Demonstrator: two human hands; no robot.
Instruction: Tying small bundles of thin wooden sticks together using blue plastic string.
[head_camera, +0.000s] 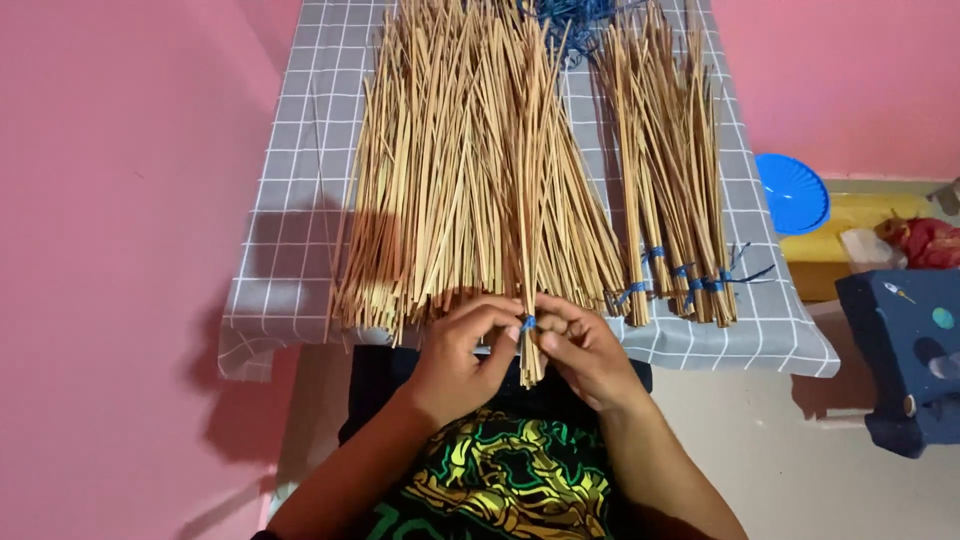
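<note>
A small bundle of thin tan sticks (531, 352) pokes out over the near table edge, ringed by a blue string (527, 323). My left hand (462, 352) and my right hand (582, 350) pinch that string from either side, fingertips meeting at the bundle. Behind it a large loose heap of the same sticks (470, 160) fans across the table. To the right lie several tied stick bundles (668, 170), each bound with blue string near its near end.
The table wears a grey checked cloth (290, 230) and stands between pink walls. A tangle of blue string (570, 15) lies at the far end. On the right are a blue plastic plate (795, 190), a yellow box (850, 235) and a dark blue object (905, 350).
</note>
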